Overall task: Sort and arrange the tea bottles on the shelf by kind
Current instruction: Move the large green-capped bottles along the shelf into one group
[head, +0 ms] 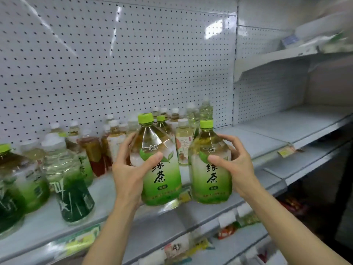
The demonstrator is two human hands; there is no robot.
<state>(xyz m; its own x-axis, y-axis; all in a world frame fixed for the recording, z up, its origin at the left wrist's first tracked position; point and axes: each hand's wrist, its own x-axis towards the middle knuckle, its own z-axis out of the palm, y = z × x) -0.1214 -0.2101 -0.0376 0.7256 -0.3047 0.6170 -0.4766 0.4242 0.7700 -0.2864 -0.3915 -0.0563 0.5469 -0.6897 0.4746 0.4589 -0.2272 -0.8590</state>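
Two large green tea bottles, matching green caps and green labels, are held upright side by side at the front edge of the shelf (254, 142). The left bottle (159, 165) is gripped by the left hand (131, 169), thumb across the label front and fingers curled round the back; its base appears lifted just clear of the shelf edge, though this cannot be told for certain. The right bottle (210, 167) is gripped by the right hand (236, 165) in mirror fashion, thumb on the label and fingers spread and curled round the far side. The like pair is probably held together so both go down as one group of a kind. Directly behind them is a cluster of smaller bottles (172, 121) with white caps and pale or amber contents, mixed kinds standing close together. To the left is a dark green bottle (70, 180), blurred, and beside it another green-labelled bottle (21, 175) that looks like the held pair, a likely spot for them. Behind all is a white pegboard (114, 64). To the right the shelf runs bare, offering a second possible spot.
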